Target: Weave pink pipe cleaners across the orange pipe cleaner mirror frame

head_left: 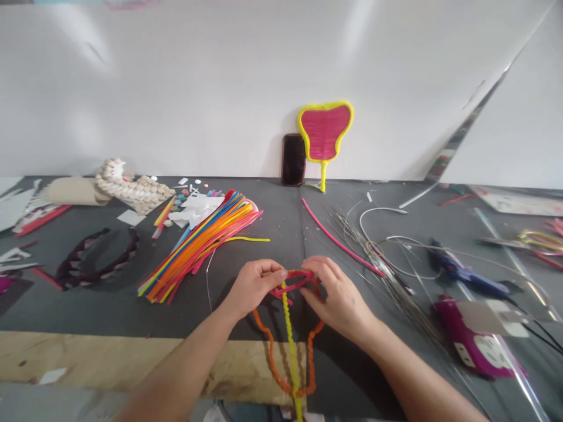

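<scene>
Between my hands is a fan-shaped frame of twisted orange strand (269,346), its rounded end hanging toward me. A twisted yellow strand (288,322) runs down its middle. Pink strand (292,286) crosses the far end of the frame in a few lines. My left hand (257,284) pinches the frame there, thumb on top, near where yellow and pink meet. On the other side, my right hand (336,296) has its fingers closed on the pink strand at the frame's right edge. Its fingertips are partly hidden.
A bundle of coloured strands (206,246) lies left, beside a dark braided band (94,258). A finished-looking pink-and-yellow fan (325,132) and a phone (293,159) lean on the wall. Rightward are loose wires (387,269), a glue gun (466,272) and scissors (528,241).
</scene>
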A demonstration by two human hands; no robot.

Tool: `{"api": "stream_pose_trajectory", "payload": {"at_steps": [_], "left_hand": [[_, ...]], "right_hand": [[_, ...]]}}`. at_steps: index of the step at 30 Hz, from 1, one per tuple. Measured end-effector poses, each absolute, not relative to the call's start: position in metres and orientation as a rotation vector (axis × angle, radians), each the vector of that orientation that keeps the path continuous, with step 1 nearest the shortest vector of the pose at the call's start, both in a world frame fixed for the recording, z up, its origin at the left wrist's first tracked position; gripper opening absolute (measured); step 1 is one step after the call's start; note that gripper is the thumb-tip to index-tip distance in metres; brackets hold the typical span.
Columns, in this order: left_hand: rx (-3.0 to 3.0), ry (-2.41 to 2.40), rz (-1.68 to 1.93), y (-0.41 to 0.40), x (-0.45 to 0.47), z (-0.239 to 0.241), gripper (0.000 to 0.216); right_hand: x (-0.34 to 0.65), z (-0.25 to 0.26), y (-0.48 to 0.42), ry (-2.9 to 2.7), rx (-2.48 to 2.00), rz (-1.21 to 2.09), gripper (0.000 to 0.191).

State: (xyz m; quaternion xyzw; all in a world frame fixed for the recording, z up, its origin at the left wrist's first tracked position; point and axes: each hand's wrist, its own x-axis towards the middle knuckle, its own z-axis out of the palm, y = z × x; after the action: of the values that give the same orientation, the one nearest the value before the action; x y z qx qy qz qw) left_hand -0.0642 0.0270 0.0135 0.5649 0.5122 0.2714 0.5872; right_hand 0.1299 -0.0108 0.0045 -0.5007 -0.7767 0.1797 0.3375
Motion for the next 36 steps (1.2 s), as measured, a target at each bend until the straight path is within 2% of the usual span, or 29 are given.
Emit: {"api": "stream_pose_trajectory", "payload": {"at_steps": [4, 7, 16, 30, 36], "left_hand": [[1.344, 1.131, 0.604, 0.0232, -0.0613, 0.0098, 0.03], [1.311, 1.116, 0.601, 0.0225, -0.0602, 0.0076, 0.03], [1.225, 1.052, 0.596, 0.0203, -0.0569, 0.0103, 0.024], [1.285, 1.028, 0.574, 0.019, -0.0553, 0.009, 0.028], [1.288, 1.07, 0.557, 0.0201, -0.0557, 0.0101, 0.022]], "right_hand": [[0.1288, -0.0028, -0.0097, -2.153, -1.297, 0.259, 0.032], [0.1302, -0.0025, -0.0091, -2.188, -1.251, 0.18, 0.024], [0.1291, 0.0014, -0.0097, -2.155, -1.259, 0.12, 0.016], [0.1258, 0.0033, -0.0077, -2.034, -1.345, 0.404, 0.016], [0.1261, 0.0049, -0.008, -2.006, -1.327, 0.474, 0.012]]}}
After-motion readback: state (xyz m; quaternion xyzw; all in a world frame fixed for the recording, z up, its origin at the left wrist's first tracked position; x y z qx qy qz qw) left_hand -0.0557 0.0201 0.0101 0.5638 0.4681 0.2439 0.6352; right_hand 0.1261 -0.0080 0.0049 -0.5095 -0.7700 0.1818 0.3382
